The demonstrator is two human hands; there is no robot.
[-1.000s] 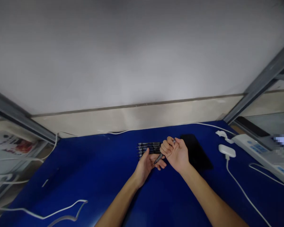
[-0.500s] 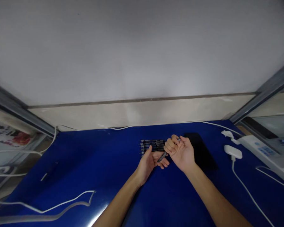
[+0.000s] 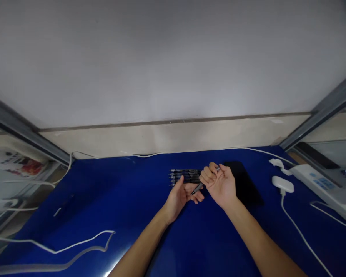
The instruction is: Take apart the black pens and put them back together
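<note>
My right hand [image 3: 219, 184] is closed around a dark pen [image 3: 197, 188], whose tip slants down to the left. One end of the pen shows between the thumb and curled fingers. Palm up, my left hand [image 3: 181, 196] lies just left of it with its fingers apart, under the pen's tip; I cannot tell whether the tip touches the palm. Behind the hands, several dark pens [image 3: 184, 174] lie side by side in a row on the blue table [image 3: 118, 196]. The hands hide part of that row.
A black flat object [image 3: 245, 184] lies beyond my right wrist. Further right are a white charger-like case [image 3: 282, 184] with a cable and a white power strip [image 3: 320, 181]. White cables [image 3: 83, 246] cross the left side. A pale wall [image 3: 173, 138] closes off the back.
Both hands hold nearly the same pose, with the pen still in the right hand. The view has shifted slightly.
</note>
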